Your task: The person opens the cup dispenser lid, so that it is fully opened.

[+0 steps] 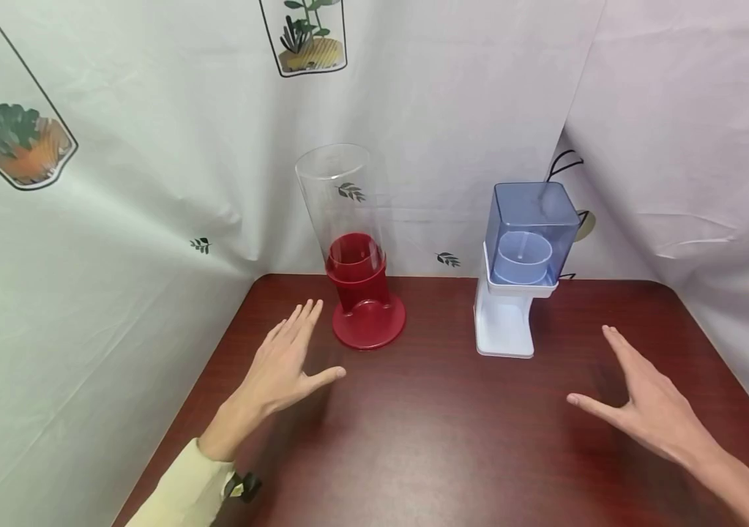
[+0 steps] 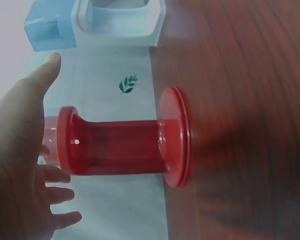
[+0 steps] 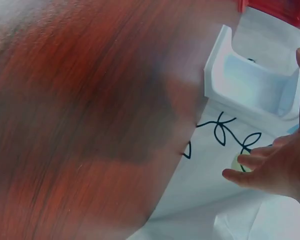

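My left hand (image 1: 280, 372) hovers over the left of the table with fingers straight and thumb spread, holding nothing. Just beyond its fingertips stands a dispenser with a round red base (image 1: 369, 329) and a tall clear cylinder (image 1: 341, 201) on top. In the left wrist view the red stand (image 2: 125, 147) shows beside the fingers. My right hand (image 1: 660, 413), also empty with fingers extended, is over the right side. Nearest to it is a second dispenser, a white stand (image 1: 504, 333) under a bluish see-through square container (image 1: 535, 205) with a round inner part.
Both dispensers stand near the back edge of a dark red-brown wooden table (image 1: 440, 432). Behind and beside it hangs a white cloth (image 1: 440, 110) printed with plants and leaves. A dark strap (image 1: 242, 486) sits at the left sleeve.
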Available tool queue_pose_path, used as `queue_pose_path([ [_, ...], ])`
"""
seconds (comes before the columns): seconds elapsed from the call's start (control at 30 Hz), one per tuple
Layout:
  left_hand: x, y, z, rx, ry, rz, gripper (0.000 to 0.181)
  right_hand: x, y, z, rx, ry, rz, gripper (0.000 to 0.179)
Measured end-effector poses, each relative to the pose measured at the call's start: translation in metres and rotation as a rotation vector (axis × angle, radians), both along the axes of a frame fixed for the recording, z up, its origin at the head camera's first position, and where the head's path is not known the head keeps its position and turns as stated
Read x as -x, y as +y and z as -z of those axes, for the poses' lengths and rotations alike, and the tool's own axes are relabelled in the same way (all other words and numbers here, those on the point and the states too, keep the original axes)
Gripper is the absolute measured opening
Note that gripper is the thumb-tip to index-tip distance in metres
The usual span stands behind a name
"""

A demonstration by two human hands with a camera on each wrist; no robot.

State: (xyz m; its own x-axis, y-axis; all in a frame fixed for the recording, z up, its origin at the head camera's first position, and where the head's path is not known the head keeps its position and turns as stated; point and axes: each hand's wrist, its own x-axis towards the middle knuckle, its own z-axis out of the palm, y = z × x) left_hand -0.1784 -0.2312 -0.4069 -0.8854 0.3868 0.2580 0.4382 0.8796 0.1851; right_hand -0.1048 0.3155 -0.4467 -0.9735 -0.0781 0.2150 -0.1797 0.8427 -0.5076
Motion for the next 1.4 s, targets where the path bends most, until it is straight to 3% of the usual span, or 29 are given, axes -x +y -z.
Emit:
queue_pose_path([
  [0.33,0.004,0.022,-0.012,-0.096,0.017,0.075,0.116,0.006,-0.007,-0.008,0.130,-0.038,0.016,0.119],
  [0.8,0.015,0.065,-0.029,-0.228,-0.020,0.194,0.117,0.021,-0.008,-0.014,0.296,-0.084,-0.073,0.113],
  [1.13,0.030,0.100,-0.044,-0.371,-0.189,0.218,0.119,0.044,-0.009,-0.012,0.404,-0.063,-0.137,0.106],
  [1.4,0.048,0.131,-0.057,-0.465,-0.241,0.271,0.119,0.072,-0.014,-0.021,0.501,-0.031,-0.173,0.106],
])
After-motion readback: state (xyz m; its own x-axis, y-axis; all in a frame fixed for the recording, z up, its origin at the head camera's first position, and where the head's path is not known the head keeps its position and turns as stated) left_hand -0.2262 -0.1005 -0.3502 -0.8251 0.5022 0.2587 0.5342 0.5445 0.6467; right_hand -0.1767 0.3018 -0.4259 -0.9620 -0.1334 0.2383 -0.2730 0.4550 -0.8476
